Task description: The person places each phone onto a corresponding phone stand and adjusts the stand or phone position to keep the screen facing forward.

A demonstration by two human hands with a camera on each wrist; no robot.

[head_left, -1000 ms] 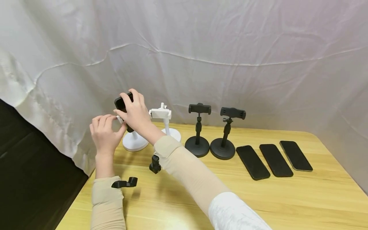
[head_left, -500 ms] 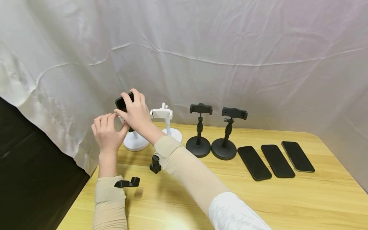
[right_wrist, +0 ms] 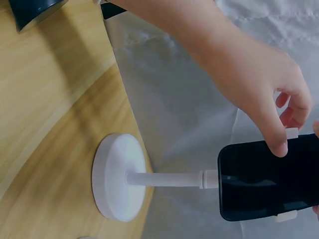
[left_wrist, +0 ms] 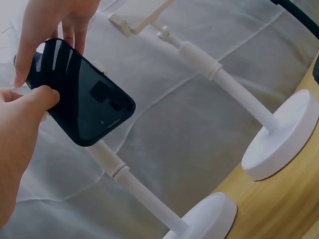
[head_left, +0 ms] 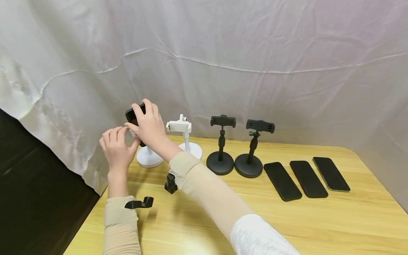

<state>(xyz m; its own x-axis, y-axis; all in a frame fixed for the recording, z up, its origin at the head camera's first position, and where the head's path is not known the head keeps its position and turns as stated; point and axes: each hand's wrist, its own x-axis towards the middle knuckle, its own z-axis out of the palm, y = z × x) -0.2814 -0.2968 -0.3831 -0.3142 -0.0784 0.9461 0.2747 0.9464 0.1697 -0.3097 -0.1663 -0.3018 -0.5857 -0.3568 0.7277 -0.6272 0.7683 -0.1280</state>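
Observation:
A black smartphone (head_left: 134, 116) is held upright and tilted at the head of the leftmost white phone stand (right_wrist: 162, 179). In the right wrist view, white clamp arms (right_wrist: 285, 216) show at both long edges of the phone. My left hand (head_left: 118, 148) pinches one edge: the thumb lies on the phone's front, the fingers curl behind by the clamp. From the other side, my right hand (head_left: 149, 127) grips the upper part of the phone, thumb and fingers spread across it. The back of the clamp is hidden by the phone and hands.
Right beside stands a second white phone stand (head_left: 180, 126), then a black phone stand (head_left: 220, 163) and another black stand (head_left: 248, 165). Three dark smartphones (head_left: 308, 179) lie on the wooden table (head_left: 350, 219) at the right. A pale curtain (head_left: 255, 42) hangs behind.
Both hands shift slightly left together with the phone over the last half second. Their hold on the phone and clamp looks the same; the other stands and phones stay put.

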